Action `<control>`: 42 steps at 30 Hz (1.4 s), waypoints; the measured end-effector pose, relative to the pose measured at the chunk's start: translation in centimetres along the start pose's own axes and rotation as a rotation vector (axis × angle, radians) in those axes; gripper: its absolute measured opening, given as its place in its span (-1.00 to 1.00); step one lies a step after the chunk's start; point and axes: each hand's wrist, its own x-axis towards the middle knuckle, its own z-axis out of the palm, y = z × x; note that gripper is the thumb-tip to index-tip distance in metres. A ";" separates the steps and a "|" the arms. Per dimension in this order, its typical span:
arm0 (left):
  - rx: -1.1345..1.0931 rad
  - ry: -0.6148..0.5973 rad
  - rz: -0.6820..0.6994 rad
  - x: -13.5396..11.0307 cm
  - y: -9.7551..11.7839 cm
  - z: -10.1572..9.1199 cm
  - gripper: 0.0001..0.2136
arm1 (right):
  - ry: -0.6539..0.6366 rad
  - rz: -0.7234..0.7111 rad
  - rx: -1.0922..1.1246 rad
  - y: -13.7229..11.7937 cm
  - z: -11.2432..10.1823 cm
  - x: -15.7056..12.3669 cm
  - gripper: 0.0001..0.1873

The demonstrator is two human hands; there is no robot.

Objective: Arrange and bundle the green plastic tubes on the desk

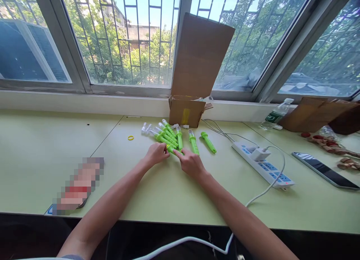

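Before me, left hand point(157, 153) and right hand point(191, 163) pinch one green tube point(171, 150), its long axis nearly crosswise, yellow end leftward; more tubes point(170, 132) lie just beyond.

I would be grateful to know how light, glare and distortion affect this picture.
Head view: daylight enters through the window ahead, while below the tabletop edge it is dark; pale reflections streak the smartphone at right; slanting window frames suggest wide-angle stretch; a pixelated patch hides detail at left; the left hand and right hand show no obvious motion blur.
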 end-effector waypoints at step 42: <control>-0.182 0.142 -0.032 0.4 -0.6 1.6 -0.79 | 0.098 -0.012 -0.026 0.7 0.0 0.1 -0.40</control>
